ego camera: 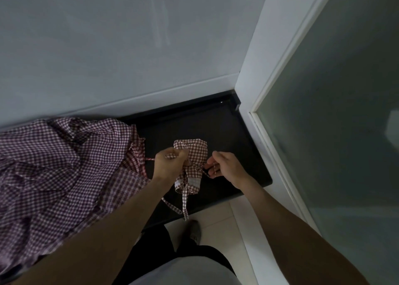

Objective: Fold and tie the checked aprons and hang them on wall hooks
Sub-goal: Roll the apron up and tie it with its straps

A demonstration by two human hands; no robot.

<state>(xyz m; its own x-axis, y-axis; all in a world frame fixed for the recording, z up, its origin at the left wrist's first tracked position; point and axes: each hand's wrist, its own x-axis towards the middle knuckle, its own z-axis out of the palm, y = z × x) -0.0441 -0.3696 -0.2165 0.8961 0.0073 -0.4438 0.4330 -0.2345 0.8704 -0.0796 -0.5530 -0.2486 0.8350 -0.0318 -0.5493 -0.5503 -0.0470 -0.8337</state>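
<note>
A small folded bundle of red-and-white checked apron (pixel 193 155) hangs between my hands above the black countertop (pixel 233 142). My left hand (pixel 170 162) grips the bundle's left side, fingers curled round the cloth. My right hand (pixel 226 166) pinches a thin checked strap with a small dark buckle at the bundle's right. Loose strap ends (pixel 184 200) dangle below the bundle past the counter's front edge. No wall hooks are in view.
A heap of more checked aprons (pixel 58 166) covers the counter's left side. A pale wall (pixel 129 47) rises behind it, and a white door frame with frosted glass (pixel 323 133) stands close on the right. Light floor tiles and my shoe (pixel 195 230) show below.
</note>
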